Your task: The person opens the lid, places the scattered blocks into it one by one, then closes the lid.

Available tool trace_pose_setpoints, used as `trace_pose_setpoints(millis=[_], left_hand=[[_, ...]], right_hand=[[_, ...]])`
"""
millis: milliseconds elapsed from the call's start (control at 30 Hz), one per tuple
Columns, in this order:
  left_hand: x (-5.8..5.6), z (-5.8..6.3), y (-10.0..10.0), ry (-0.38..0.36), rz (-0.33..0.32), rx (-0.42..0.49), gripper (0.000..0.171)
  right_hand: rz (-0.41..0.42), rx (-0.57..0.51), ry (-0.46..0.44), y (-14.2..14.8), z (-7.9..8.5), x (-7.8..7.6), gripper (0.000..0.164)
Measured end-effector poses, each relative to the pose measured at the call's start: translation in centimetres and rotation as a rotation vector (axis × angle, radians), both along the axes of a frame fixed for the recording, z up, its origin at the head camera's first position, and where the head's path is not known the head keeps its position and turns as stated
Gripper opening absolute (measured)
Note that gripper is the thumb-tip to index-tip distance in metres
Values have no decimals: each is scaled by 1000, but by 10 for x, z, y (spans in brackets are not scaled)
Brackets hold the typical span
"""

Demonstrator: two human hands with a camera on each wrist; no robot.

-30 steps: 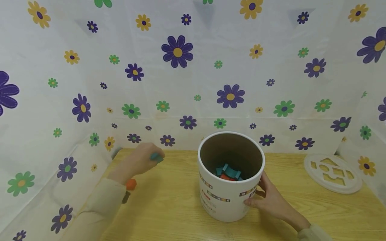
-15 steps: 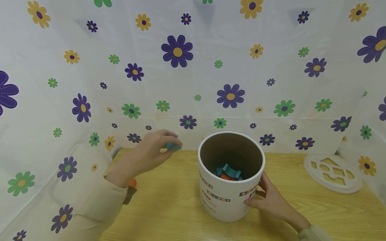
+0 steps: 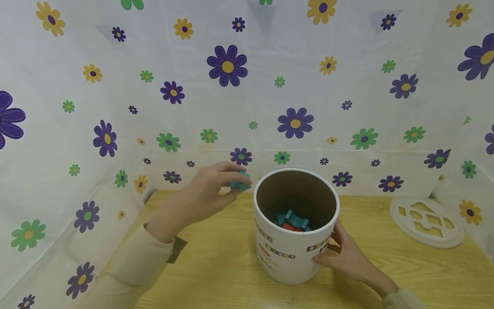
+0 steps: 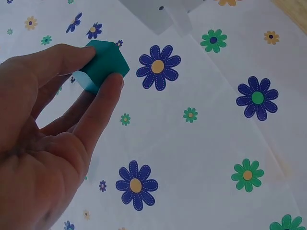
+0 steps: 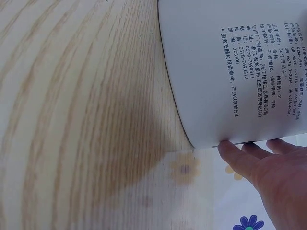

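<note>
My left hand (image 3: pixel 210 189) pinches a teal block (image 3: pixel 240 182) between thumb and fingertips, just left of the bucket's rim. The left wrist view shows the teal block (image 4: pixel 103 66) with flat, angled faces. The white cylindrical bucket (image 3: pixel 285 262) stands upright on the table, its top open. Inside lie several blocks, among them a teal arched block (image 3: pixel 296 220) and a red block (image 3: pixel 287 226). My right hand (image 3: pixel 345 255) holds the bucket's right side, thumb toward the front and fingers round the wall. In the right wrist view, fingertips (image 5: pixel 225 146) touch the printed wall.
A round white lid (image 3: pixel 426 222) with cut-out shapes lies at the right on the wooden table (image 3: pixel 216 266). A white sheet (image 3: pixel 254 94) printed with flowers stands behind and along both sides. A dark piece (image 3: pixel 177 250) shows beside my left sleeve.
My left hand has moved right and up with the teal block, toward the bucket's rim. An orange block on the table has become hidden behind the left arm. My right hand stays on the bucket.
</note>
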State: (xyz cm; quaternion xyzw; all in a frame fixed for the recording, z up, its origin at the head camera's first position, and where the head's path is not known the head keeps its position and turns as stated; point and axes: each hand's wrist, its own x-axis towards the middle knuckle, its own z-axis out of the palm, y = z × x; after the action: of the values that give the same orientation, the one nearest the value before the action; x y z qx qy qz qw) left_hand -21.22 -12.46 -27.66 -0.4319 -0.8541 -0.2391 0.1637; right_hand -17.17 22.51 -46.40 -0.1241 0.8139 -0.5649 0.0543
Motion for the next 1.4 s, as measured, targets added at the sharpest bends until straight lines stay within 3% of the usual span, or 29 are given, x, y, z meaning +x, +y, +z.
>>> trace_pose_setpoints(millis=[467, 867, 1400], left_hand=[[-2, 2, 41, -33, -130, 7, 23], [-5, 1, 68, -45, -129, -79, 24], [-3, 2, 75, -78, -138, -84, 24]], right_hand=[[-3, 5, -1, 1, -2, 0, 109], [10, -10, -11, 2, -2, 0, 109], [24, -4, 30, 3, -6, -1, 105]])
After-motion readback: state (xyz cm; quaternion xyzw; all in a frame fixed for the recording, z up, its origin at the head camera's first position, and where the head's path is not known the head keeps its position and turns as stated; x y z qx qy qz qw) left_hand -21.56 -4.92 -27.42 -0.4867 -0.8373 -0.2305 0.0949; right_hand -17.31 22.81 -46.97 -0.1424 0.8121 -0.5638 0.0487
